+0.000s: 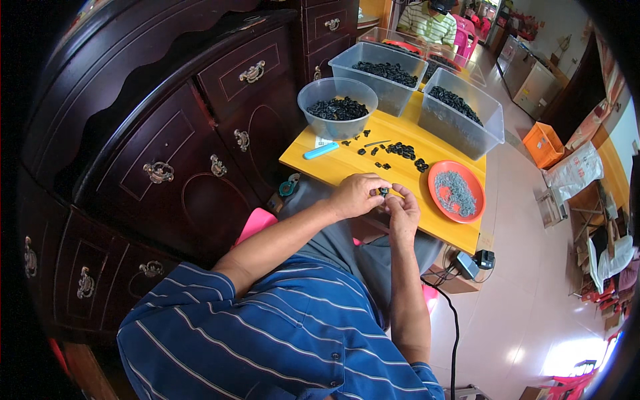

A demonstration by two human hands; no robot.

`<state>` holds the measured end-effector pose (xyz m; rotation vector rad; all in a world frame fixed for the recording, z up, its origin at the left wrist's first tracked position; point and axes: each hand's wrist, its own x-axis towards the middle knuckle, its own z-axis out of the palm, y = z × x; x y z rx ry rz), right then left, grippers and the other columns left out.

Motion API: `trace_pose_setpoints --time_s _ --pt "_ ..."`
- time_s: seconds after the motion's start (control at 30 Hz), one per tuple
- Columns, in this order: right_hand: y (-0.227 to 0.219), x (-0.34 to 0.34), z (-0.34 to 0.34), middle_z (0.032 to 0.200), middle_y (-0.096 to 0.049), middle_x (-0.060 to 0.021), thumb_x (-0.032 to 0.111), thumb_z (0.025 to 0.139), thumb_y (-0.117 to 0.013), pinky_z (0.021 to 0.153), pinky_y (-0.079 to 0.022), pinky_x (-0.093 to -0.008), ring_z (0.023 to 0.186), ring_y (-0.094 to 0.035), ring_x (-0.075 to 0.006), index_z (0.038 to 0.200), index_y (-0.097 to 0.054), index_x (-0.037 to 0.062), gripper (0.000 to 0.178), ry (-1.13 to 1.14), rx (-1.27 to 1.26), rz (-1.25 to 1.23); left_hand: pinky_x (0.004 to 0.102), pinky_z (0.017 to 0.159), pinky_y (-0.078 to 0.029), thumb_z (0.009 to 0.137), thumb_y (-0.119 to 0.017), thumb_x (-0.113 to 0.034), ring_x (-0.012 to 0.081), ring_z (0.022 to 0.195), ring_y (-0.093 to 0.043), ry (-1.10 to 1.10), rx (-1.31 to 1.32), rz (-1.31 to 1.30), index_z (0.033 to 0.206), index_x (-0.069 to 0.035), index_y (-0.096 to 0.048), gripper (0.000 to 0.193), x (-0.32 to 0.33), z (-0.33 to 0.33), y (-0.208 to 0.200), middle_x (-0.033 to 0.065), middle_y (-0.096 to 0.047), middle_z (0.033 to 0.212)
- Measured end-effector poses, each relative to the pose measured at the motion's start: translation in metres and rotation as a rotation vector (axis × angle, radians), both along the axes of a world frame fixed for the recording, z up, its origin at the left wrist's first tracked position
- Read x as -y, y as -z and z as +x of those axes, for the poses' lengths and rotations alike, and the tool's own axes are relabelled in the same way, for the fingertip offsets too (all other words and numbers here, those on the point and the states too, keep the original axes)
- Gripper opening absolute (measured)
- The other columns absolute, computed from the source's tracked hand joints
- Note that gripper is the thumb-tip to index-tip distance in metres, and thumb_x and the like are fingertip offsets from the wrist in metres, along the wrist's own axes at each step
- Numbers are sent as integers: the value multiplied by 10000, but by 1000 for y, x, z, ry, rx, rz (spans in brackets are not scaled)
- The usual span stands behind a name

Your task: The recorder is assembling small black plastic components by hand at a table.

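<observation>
My left hand [359, 196] and my right hand [404, 212] meet above the near edge of the yellow table [320, 167]. Between their fingertips is a small black part [382, 191]; both hands pinch it, and its exact kind is too small to tell. Several similar black parts [403, 151] lie loose just beyond my hands. To the right, an orange-red plate [437, 173] holds many small grey pieces [454, 191]. A light-blue stick-shaped object [321, 151] rests at the table's left side.
A round clear tub [338, 127] and two rectangular clear bins [380, 62] [467, 130] hold black parts at the back. Dark wooden drawers [227, 73] stand close on the left. A black cable [456, 327] runs down at right. Another person [427, 23] sits beyond the table.
</observation>
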<state>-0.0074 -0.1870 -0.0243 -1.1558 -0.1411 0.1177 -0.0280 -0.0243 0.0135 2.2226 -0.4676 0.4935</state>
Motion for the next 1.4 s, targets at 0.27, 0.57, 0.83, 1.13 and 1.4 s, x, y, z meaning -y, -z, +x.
trace_pose_setpoints --time_s 0.27,0.57,0.83,1.13,1.4 --pt "-1 0 0 777 -646 25 24 939 -659 637 -444 -188 681 -553 -45 1243 -603 -18 312 20 -22 -37 402 856 -565 828 -741 -77 323 967 -707 2 21 19 1098 -30 -722 274 -2 3 3 153 -728 1041" --pt "1 2 6 831 -663 -12 69 946 -693 621 -463 -184 674 -576 -61 1231 -594 1 309 21 -109 72 417 871 -560 846 -728 -95 341 995 -696 -4 45 67 1098 -32 -703 261 1 2 2 157 -719 1060" --pt "5 3 7 835 -659 -14 66 934 -707 618 -484 -190 682 -598 -71 1202 -585 23 297 3 -106 72 437 840 -554 859 -699 -106 353 969 -684 10 57 123 1073 -35 -684 226 5 -4 -3 151 -702 1020" --pt "5 1 6 819 -670 -23 38 911 -717 636 -480 -201 668 -588 -85 1169 -564 24 300 14 -100 90 442 813 -548 868 -688 -120 351 953 -682 11 110 147 1056 -36 -688 206 2 -2 0 150 -705 984" --pt "11 2 8 801 -661 -24 9 913 -696 620 -464 -204 655 -577 -84 1159 -554 26 284 18 -89 121 414 725 -552 836 -727 -136 310 819 -698 -20 -1 23 1003 -46 -692 193 6 -6 -9 137 -704 935"
